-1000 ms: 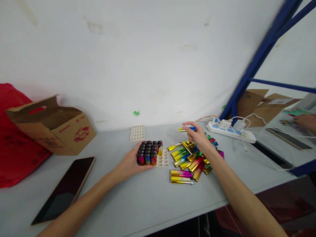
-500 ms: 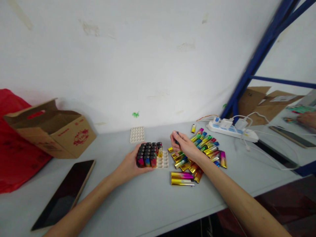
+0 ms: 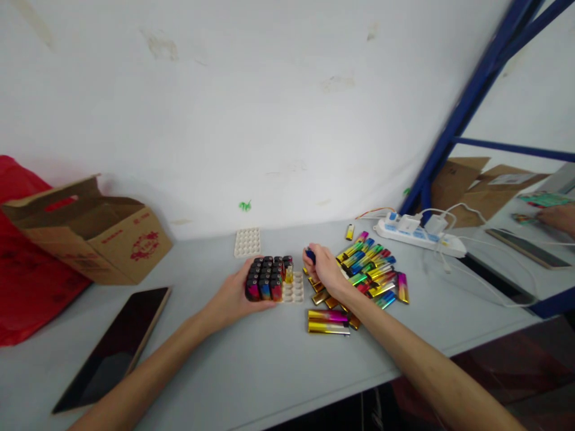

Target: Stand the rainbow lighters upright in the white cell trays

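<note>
My left hand (image 3: 233, 293) wraps round the left side of a block of upright lighters (image 3: 265, 276), with black tops and shiny coloured bodies. They stand in a white tray (image 3: 294, 288) whose bare pockets show on the right. A small yellow piece (image 3: 288, 275) sticks up beside the block. Just right of the tray, my right hand (image 3: 326, 266) is closed on a lighter (image 3: 309, 255), of which only a dark blue end shows. Beneath and behind that hand spreads a pile of metallic gradient lighters (image 3: 368, 260).
Behind stands a second white tray (image 3: 247, 242). On the left are a tablet (image 3: 114, 347), an open cardboard box (image 3: 99, 239) and a red bag (image 3: 36, 257). A power strip (image 3: 420, 236) with cables lies right, near a blue metal frame (image 3: 453, 120). Another person's hand (image 3: 557, 216) shows far right.
My right hand has moved slightly left and down toward the tray, turning so the lighter's dark blue end shows. My left hand keeps its hold on the block.
</note>
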The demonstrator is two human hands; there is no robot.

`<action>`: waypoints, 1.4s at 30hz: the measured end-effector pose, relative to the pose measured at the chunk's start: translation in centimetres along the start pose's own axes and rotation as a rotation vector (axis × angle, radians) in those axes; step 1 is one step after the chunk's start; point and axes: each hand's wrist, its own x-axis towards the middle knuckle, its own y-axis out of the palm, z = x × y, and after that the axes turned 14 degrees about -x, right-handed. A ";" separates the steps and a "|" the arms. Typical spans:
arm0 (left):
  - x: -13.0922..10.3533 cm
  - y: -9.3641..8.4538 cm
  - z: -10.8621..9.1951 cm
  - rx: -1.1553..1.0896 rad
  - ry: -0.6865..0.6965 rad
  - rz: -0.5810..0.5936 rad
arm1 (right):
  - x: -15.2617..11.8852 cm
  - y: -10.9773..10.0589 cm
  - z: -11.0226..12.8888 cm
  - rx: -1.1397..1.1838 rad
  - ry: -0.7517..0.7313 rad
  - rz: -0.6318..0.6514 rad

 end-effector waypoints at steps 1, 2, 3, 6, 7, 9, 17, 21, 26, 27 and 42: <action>0.0 0.0 -0.1 -0.001 0.000 0.002 | 0.1 -0.1 0.0 0.001 -0.011 -0.004; 0.0 0.0 -0.2 -0.002 -0.002 0.004 | 0.3 -0.2 0.0 0.009 -0.015 0.000; 0.0 0.0 -0.3 -0.003 -0.004 0.006 | 0.4 -0.4 0.0 0.018 -0.016 0.013; -0.1 0.0 -0.6 -0.011 -0.015 0.012 | 0.6 -1.0 0.0 0.017 -0.057 0.063; -0.1 0.0 -0.6 -0.012 -0.018 0.012 | 0.5 -1.3 0.1 -0.010 -0.101 0.060; -0.2 0.0 -0.8 -0.014 -0.019 0.012 | 0.1 -1.9 0.2 -0.142 -0.238 0.022; -0.2 0.2 -0.8 -0.012 -0.005 0.005 | -1.3 -3.7 1.1 -0.673 -0.653 0.031; -0.3 0.2 -0.8 -0.007 -0.009 0.010 | -1.5 -3.4 1.3 -0.630 -0.531 0.074; -0.3 0.1 -0.9 -0.029 -0.018 0.010 | -1.6 -3.1 1.4 -0.602 -0.465 0.134; -0.3 0.2 -0.9 -0.029 -0.020 0.008 | -1.7 -3.1 1.4 -0.604 -0.462 0.150; -0.1 0.3 -0.5 -0.006 0.021 0.000 | -1.8 -2.8 0.9 -0.689 -0.514 0.173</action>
